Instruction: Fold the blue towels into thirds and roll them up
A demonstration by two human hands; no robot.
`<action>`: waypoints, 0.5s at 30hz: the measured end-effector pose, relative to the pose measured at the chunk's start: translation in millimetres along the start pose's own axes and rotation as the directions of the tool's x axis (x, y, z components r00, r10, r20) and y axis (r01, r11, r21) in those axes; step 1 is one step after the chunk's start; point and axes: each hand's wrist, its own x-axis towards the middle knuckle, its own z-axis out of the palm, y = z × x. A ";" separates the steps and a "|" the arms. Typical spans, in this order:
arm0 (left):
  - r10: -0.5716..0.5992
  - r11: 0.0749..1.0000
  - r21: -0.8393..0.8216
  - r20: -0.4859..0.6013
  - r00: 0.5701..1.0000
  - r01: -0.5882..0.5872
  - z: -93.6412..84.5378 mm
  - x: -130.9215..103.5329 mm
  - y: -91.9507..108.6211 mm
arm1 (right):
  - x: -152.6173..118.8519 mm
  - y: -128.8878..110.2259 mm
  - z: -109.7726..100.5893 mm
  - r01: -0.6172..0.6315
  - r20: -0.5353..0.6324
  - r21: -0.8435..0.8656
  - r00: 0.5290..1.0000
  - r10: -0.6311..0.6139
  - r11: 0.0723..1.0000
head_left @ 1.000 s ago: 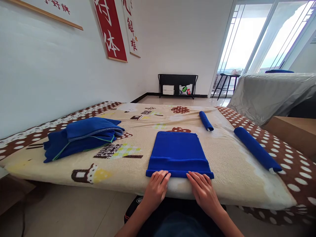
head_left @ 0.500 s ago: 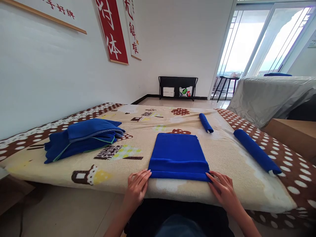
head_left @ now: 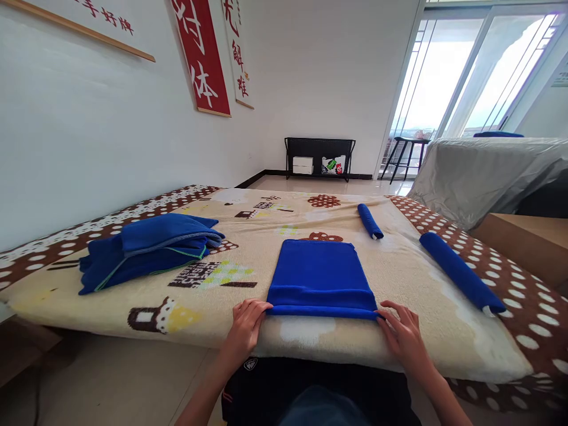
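A blue towel (head_left: 320, 266) lies flat before me, its near edge turned over into a narrow roll. My left hand (head_left: 247, 322) pinches the left end of that roll between thumb and fingers. At the right end, my right hand (head_left: 403, 331) pinches the other corner. Two rolled blue towels rest on the right: a short roll (head_left: 370, 221) farther off and a longer roll (head_left: 461, 272) nearer the edge, each with a small white tag. A heap of folded blue towels (head_left: 151, 245), some edged in green, sits on the left.
Everything lies on a cream patterned blanket (head_left: 310, 337) with brown dotted borders. Beyond it, a black rack (head_left: 320, 158) stands against the wall. On the right are a cardboard box (head_left: 528, 242), a plastic-covered piece of furniture (head_left: 488, 165) and a black stool (head_left: 406, 157).
The near edge of the towel has been turned over slightly, moving away from me into a thinner roll. Both hands have closed into pinches at its ends.
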 end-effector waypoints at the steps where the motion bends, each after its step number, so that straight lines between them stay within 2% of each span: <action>1: -0.004 1.000 -0.016 0.001 1.000 0.004 -2.8 2.0 0.7 | 1.1 -0.3 -2.2 -0.001 0.010 0.014 1.000 0.001 1.000; 6: -0.067 0.994 -0.082 0.076 0.995 0.073 -15.5 0.3 3.0 | 4.2 -2.7 -19.0 0.004 0.157 0.072 0.987 -0.015 0.997; 9: -0.112 0.990 -0.073 0.117 0.987 0.121 -14.3 -3.5 3.5 | 7.0 -6.9 -20.5 0.010 0.206 0.059 0.978 -0.022 0.998; 12: -0.095 0.995 0.045 0.061 0.994 0.092 -3.3 -2.0 8.5 | 11.6 -17.7 -10.6 -0.052 0.098 -0.071 0.993 0.059 0.996; 15: -0.077 0.965 0.242 -0.102 0.992 0.100 14.6 4.4 27.0 | 17.3 -42.3 4.5 -0.147 -0.112 -0.163 0.985 0.130 0.976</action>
